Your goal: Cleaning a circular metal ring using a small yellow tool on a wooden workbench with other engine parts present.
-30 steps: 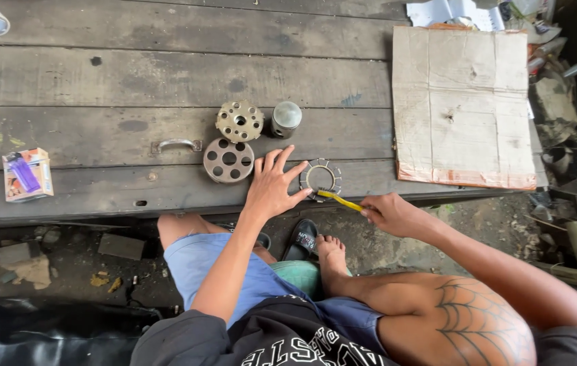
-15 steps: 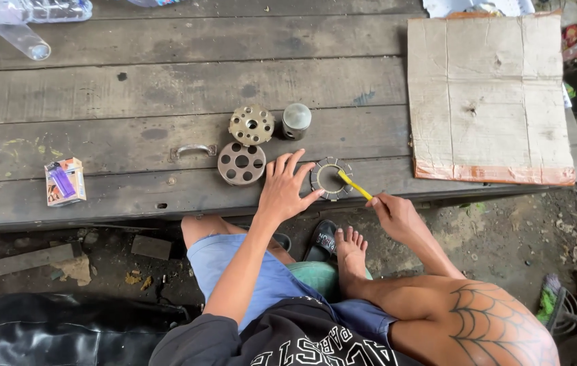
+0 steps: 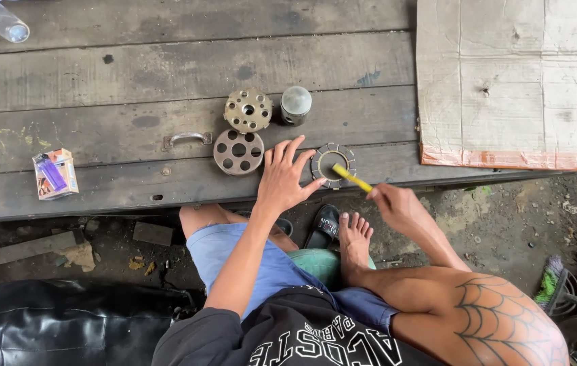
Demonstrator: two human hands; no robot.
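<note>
Left hand: the left hand [image 3: 283, 181] lies flat with fingers spread wide on the wooden platform [image 3: 132, 74], fingertips touching the near-left edge of the slotted ring [image 3: 332, 163]
Right hand: the right hand [image 3: 395, 205] is closed around a yellow-handled tool [image 3: 353, 179], whose tip rests inside the slotted ring
Slotted ring: flat on the platform's near plank, just right of the left hand
Perforated discs: one disc [image 3: 238, 152] just left of the left hand, another disc [image 3: 248, 110] beyond it
Small cylinder: the cylinder [image 3: 295, 105] stands beyond the ring
Cardboard sheet: the cardboard [image 3: 505, 81] lies well right of the ring
Lighter pack: the pack [image 3: 54, 174] sits far left of the ring
</note>
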